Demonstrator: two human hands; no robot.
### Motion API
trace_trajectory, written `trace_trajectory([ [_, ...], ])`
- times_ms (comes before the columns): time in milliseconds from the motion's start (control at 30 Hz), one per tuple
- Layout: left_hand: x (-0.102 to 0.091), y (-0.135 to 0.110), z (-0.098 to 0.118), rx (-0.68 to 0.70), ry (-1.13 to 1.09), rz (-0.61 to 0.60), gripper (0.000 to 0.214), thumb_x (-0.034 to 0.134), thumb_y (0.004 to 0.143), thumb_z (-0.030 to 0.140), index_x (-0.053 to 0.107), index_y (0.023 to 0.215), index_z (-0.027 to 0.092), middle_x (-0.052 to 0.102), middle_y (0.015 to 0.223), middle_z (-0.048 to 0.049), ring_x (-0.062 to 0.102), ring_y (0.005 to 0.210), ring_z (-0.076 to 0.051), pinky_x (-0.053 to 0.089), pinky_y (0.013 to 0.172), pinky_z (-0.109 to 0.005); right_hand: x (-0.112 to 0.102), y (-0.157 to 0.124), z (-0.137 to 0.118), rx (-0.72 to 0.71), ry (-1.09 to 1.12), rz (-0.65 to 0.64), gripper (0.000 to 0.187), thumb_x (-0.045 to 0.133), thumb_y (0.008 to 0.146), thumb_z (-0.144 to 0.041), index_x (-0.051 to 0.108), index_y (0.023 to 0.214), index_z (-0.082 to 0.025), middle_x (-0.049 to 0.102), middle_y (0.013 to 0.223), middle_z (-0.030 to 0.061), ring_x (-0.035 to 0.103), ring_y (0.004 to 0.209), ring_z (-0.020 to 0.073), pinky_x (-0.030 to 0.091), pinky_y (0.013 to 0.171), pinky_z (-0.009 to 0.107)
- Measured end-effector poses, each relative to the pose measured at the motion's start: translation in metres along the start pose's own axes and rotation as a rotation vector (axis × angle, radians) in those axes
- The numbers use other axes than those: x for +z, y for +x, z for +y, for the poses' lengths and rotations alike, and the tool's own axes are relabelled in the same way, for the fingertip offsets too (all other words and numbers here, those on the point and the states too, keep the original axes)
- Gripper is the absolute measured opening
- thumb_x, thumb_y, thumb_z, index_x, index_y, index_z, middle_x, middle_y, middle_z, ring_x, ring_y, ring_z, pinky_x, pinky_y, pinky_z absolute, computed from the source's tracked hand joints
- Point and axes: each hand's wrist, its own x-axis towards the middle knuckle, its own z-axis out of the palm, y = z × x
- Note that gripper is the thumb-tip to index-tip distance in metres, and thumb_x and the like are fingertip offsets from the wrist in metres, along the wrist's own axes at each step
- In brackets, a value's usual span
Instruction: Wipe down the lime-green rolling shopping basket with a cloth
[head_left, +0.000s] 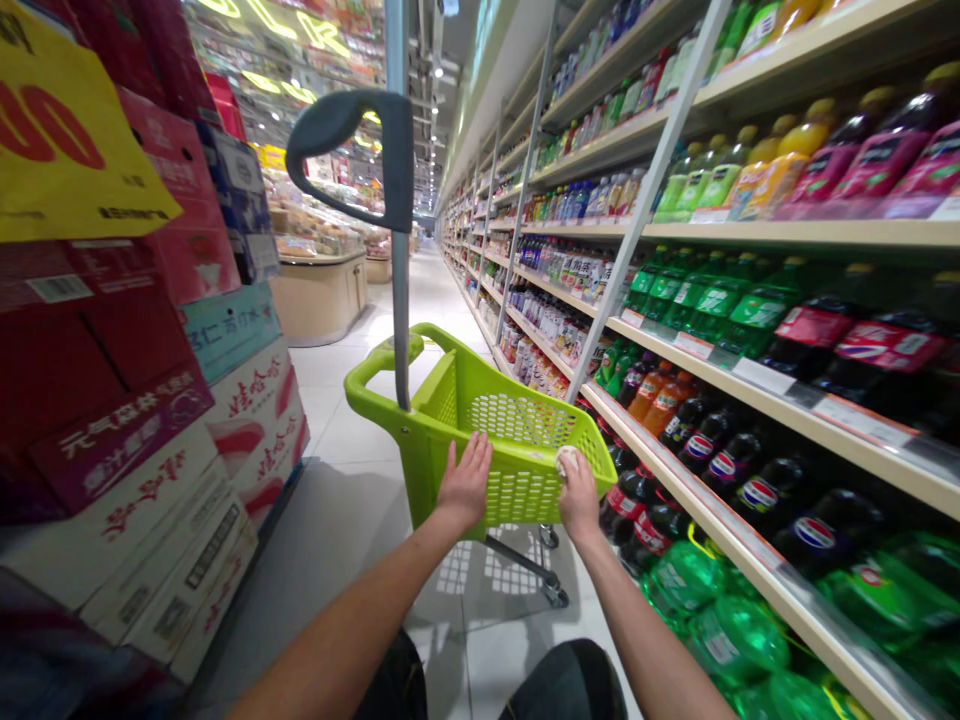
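Lime-green plastic basket trolley with perforated walls (pixel 525 463): stands on the aisle floor between stacked cartons and drinks shelving, side wall facing the person. Left hand (pixel 466 484): palm down at that wall, fingers straight and close together, gripping nothing, tips at the rim. Right hand (pixel 581 497): fingers curled round a small crumpled white cloth (pixel 568 459), pressed at the same rim, toward the narrower end. Upright grey metal pole (pixel 403 320) rises from the wider end, carrying a dark grey loop handle (pixel 397 165). Small dark caster wheels (pixel 555 592) below, on pale glossy floor tiles (pixel 352 500). Person's bent knees in dark trousers (pixel 570 680) beneath the forearms. My notes, right side: cream-edged metal shelves (pixel 862 232), rows of green soda bottles (pixel 701 290) above dark cola bottles (pixel 724 462). Left side: printed cardboard cartons (pixel 142 495), yellow price sign with red digits (pixel 67 140). Beyond: rounded beige display counter (pixel 322 300).
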Motion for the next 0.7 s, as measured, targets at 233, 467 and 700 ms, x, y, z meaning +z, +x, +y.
trace_trajectory([
  [233, -0.003, -0.001, -0.003, 0.041, 0.012, 0.042, 0.058, 0.035, 0.075, 0.019, 0.03, 0.132, 0.009, 0.025, 0.141, -0.0112, 0.015, 0.132, -0.024, 0.014, 0.104, -0.053, 0.038, 0.004, -0.061, -0.176, 0.074, -0.134, 0.054, 0.032, 0.068, 0.001, 0.054, 0.114, -0.017, 0.043, 0.129, 0.0098, 0.033, 0.124, 0.0202, 0.033, 0.102, 0.04],
  [467, -0.004, -0.003, -0.004, 0.047, -0.013, 0.008, 0.057, 0.033, 0.076, 0.02, 0.028, 0.133, 0.009, 0.022, 0.143, -0.0089, 0.013, 0.132, -0.021, 0.012, 0.105, -0.051, 0.007, 0.002, -0.012, -0.055, -0.007, 0.015, 0.049, 0.03, 0.072, -0.001, 0.055, 0.111, -0.015, 0.045, 0.124, 0.0127, 0.036, 0.12, 0.0224, 0.034, 0.099, 0.044],
  [700, 0.0, -0.003, -0.001, 0.053, 0.011, 0.032, 0.06, 0.034, 0.075, 0.021, 0.027, 0.133, 0.008, 0.021, 0.143, -0.0107, 0.012, 0.133, -0.023, 0.012, 0.104, -0.052, 0.023, 0.003, -0.032, -0.139, 0.023, -0.108, 0.05, 0.032, 0.071, -0.001, 0.056, 0.112, -0.016, 0.046, 0.126, 0.0108, 0.036, 0.121, 0.0194, 0.034, 0.1, 0.041],
])
